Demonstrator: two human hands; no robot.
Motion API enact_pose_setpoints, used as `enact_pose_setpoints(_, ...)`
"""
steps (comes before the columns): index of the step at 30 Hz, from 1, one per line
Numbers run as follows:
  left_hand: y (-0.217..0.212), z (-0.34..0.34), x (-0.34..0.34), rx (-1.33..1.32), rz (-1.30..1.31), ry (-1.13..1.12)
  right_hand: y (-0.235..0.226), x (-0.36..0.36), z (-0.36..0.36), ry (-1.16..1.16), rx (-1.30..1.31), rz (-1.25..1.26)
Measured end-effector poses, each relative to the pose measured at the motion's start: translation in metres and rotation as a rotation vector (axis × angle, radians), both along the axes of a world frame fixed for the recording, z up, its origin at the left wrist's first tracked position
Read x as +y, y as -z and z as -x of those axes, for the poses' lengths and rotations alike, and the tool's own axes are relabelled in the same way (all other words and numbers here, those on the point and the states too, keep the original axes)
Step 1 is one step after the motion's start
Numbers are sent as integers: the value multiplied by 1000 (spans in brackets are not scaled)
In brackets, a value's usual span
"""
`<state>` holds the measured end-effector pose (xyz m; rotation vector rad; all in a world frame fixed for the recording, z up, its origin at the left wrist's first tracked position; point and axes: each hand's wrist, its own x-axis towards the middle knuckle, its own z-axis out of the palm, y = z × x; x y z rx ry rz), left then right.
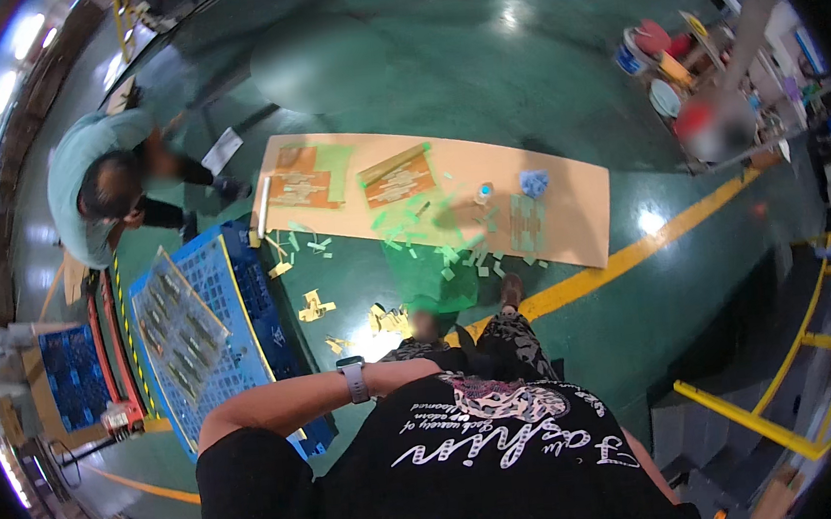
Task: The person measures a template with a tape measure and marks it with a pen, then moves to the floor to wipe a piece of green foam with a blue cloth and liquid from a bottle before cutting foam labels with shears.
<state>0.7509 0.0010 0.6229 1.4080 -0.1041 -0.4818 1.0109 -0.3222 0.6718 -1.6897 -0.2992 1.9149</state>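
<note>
Our left hand is drawn in at the chest over the green floor.

We see our left forearm with its grey wristwatch bent across the black shirt; the hand is blurred, so we cannot tell whether its fingers are open or closed, and our right hand is out of view. Yellow paper scraps lie on the floor just beside the hand, near a long cardboard sheet. A blue crate stands to the left, and 1 other person crouches beyond it.
</note>
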Motion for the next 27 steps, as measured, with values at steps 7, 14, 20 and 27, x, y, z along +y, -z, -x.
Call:
enact_pose_setpoints(7, 41, -75, 37, 351, -43, -326, 29, 31, -33, 410, -313, -164)
enact_pose_setpoints(14, 158, -176, 30, 399, -109, -1077, 140, 43, -86, 220, -138, -34)
enact_pose_setpoints(20, 379, -247, -12, 492, -276, -710, 338, 95, -174, 581, 149, 115)
enact_pose_setpoints(27, 724, -373, -41, 503, -438, -806, 637, 97, -279, -71, -606, -100)
